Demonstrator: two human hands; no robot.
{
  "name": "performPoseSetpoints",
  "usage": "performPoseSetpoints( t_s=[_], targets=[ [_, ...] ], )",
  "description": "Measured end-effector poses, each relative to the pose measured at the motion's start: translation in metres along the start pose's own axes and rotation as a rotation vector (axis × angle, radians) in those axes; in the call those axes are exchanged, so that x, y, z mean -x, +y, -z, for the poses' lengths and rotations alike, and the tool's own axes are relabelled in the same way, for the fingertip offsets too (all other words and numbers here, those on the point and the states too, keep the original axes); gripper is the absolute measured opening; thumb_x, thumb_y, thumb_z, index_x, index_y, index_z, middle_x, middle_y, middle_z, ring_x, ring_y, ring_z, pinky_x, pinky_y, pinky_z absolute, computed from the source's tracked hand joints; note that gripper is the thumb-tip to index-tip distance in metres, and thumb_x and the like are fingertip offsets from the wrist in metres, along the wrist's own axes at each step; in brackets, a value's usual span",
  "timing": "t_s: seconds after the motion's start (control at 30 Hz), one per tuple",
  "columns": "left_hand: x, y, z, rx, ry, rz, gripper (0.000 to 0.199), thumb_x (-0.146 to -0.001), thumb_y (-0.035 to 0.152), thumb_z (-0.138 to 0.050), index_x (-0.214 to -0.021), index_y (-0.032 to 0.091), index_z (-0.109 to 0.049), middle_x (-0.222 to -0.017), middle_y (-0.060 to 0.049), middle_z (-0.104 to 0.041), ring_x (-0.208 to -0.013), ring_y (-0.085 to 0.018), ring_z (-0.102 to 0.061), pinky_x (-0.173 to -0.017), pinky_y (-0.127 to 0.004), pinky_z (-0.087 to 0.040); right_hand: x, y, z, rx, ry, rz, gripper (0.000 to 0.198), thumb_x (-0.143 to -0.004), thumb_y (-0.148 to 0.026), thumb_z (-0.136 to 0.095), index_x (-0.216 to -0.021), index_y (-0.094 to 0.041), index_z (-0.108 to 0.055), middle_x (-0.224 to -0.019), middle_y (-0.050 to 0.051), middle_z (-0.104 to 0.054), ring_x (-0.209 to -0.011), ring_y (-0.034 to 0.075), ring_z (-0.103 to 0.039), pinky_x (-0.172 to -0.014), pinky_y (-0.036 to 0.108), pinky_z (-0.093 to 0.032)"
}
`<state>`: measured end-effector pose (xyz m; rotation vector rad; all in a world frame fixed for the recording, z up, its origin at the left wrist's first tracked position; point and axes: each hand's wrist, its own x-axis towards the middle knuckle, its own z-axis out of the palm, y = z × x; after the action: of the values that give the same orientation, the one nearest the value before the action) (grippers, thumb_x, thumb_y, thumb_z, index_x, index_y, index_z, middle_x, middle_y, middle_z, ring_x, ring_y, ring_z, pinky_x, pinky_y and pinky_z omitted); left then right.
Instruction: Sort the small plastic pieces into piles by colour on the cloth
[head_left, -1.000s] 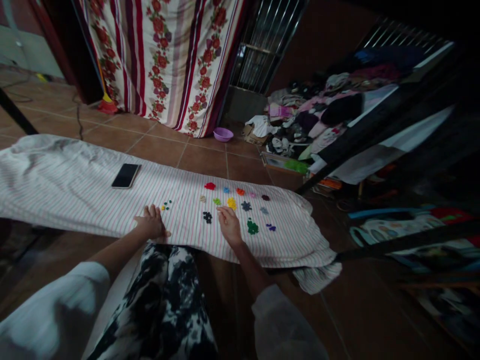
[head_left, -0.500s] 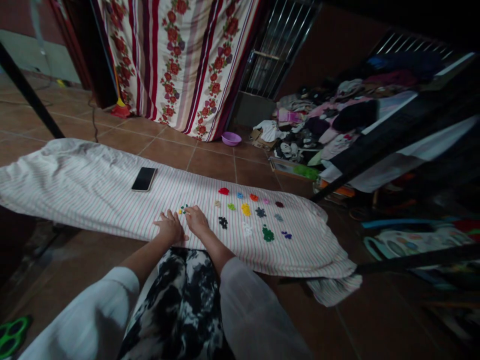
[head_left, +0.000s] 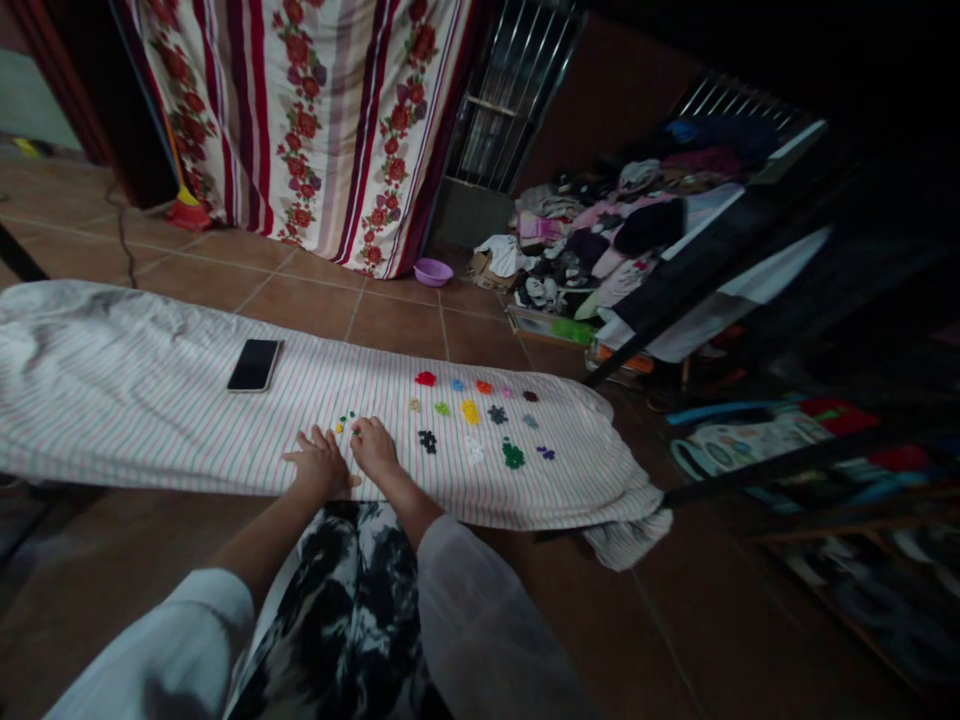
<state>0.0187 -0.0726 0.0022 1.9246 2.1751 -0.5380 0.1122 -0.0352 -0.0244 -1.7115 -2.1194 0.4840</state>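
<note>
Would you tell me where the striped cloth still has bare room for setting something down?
Free: the striped cloth left of the phone, and the strip between phone and left hand. Crowded: right of the right hand, where the coloured piles sit.

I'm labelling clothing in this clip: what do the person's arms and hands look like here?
Both arms wear loose white sleeves pushed back to around the elbow, leaving the forearms bare. The left hand and right hand are bare: no gloves, and no rings, watch or bracelets can be made out in the dim light. The right sleeve looks thin, slightly sheer.
</note>
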Motion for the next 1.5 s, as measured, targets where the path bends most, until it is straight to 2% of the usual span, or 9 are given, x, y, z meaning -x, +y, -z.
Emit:
performPoseSetpoints(
  t_s=[0.2, 0.4, 0.53, 0.63, 0.83, 1.0, 1.3, 1.4, 1.5],
  targets=[
    [0.007, 0.000, 0.003, -0.029, 0.012, -0.010, 0.095, -0.075, 0.062, -0.044, -0.143, 0.001, -0.017, -0.149, -0.027, -0.012, -0.131, -0.049, -0.016, -0.089, -0.065, -0.035, 0.024, 0.028, 0.017, -0.227, 0.073, 0.058, 0.022, -0.082, -0.017, -0.047, -0.099, -0.024, -0.057, -0.093, 0.000, -0.064, -0.084, 0.012, -0.059, -0.079, 0.024, -0.045],
    [0.003, 0.001, -0.004, 0.004, 0.028, -0.007, 0.097, -0.073, 0.063, -0.045, -0.143, 0.003, -0.017, -0.149, -0.028, -0.010, -0.131, -0.050, -0.016, -0.090, -0.066, -0.032, 0.062, 0.094, 0.061, -0.373, 0.271, -0.033, 0.023, -0.082, -0.024, -0.044, -0.101, -0.022, -0.057, -0.094, 0.001, -0.065, -0.082, 0.013, -0.062, -0.076, 0.026, -0.049],
    [0.001, 0.002, -0.010, 0.005, 0.039, -0.003, 0.097, -0.073, 0.063, -0.045, -0.143, 0.002, -0.018, -0.148, -0.030, -0.011, -0.131, -0.050, -0.016, -0.090, -0.066, -0.032, 0.081, 0.156, 0.099, -0.288, 0.494, -0.202, 0.025, -0.080, -0.026, -0.042, -0.096, -0.018, -0.059, -0.088, 0.005, -0.066, -0.078, 0.016, -0.062, -0.075, 0.029, -0.049],
    [0.002, 0.004, -0.009, 0.021, 0.034, -0.005, 0.099, -0.071, 0.063, -0.047, -0.143, 0.002, -0.018, -0.147, -0.030, -0.013, -0.131, -0.050, -0.017, -0.090, -0.065, -0.032, 0.088, 0.200, 0.123, -0.189, 0.582, -0.279, 0.027, -0.077, -0.026, -0.041, -0.092, -0.018, -0.062, -0.086, 0.007, -0.067, -0.077, 0.017, -0.062, -0.072, 0.029, -0.049],
    [0.007, 0.005, -0.005, 0.010, 0.032, 0.000, 0.094, -0.074, 0.060, -0.045, -0.143, 0.001, -0.019, -0.147, -0.030, -0.015, -0.130, -0.050, -0.019, -0.089, -0.063, -0.035, 0.087, 0.258, 0.144, 0.026, 0.491, -0.387, 0.029, -0.075, -0.023, -0.042, -0.089, -0.018, -0.067, -0.083, 0.006, -0.069, -0.078, 0.018, -0.062, -0.079, 0.031, -0.047],
    [0.013, 0.006, 0.002, 0.000, 0.004, -0.013, 0.094, -0.074, 0.060, -0.044, -0.143, 0.001, -0.018, -0.147, -0.030, -0.015, -0.130, -0.049, -0.019, -0.088, -0.061, -0.036, 0.082, 0.276, 0.142, 0.061, 0.441, -0.388, 0.031, -0.075, -0.021, -0.042, -0.089, -0.018, -0.069, -0.086, 0.005, -0.070, -0.082, 0.019, -0.062, -0.084, 0.033, -0.046],
    [0.013, 0.008, 0.005, -0.014, -0.036, -0.002, 0.095, -0.075, 0.060, -0.043, -0.144, 0.001, -0.015, -0.148, -0.029, -0.011, -0.132, -0.048, -0.016, -0.091, -0.060, -0.035, 0.081, 0.288, 0.135, -0.148, 0.368, -0.339, 0.036, -0.079, -0.021, -0.038, -0.098, -0.018, -0.068, -0.102, 0.006, -0.068, -0.096, 0.018, -0.063, -0.089, 0.035, -0.047],
    [0.009, 0.007, 0.001, -0.018, -0.009, -0.012, 0.097, -0.074, 0.062, -0.044, -0.143, 0.001, -0.016, -0.147, -0.029, -0.013, -0.131, -0.048, -0.017, -0.090, -0.061, -0.035, 0.076, 0.283, 0.136, -0.125, 0.328, -0.264, 0.035, -0.080, -0.027, -0.043, -0.105, -0.018, -0.065, -0.111, 0.008, -0.065, -0.103, 0.019, -0.060, -0.093, 0.035, -0.045],
    [0.006, 0.007, -0.003, 0.008, 0.001, 0.003, 0.100, -0.071, 0.063, -0.046, -0.143, 0.001, -0.017, -0.147, -0.029, -0.014, -0.131, -0.049, -0.017, -0.091, -0.064, -0.032, 0.071, 0.279, 0.138, -0.010, 0.258, -0.156, 0.029, -0.078, -0.029, -0.048, -0.098, -0.018, -0.066, -0.105, 0.008, -0.067, -0.102, 0.020, -0.059, -0.096, 0.036, -0.042]
  ],
)
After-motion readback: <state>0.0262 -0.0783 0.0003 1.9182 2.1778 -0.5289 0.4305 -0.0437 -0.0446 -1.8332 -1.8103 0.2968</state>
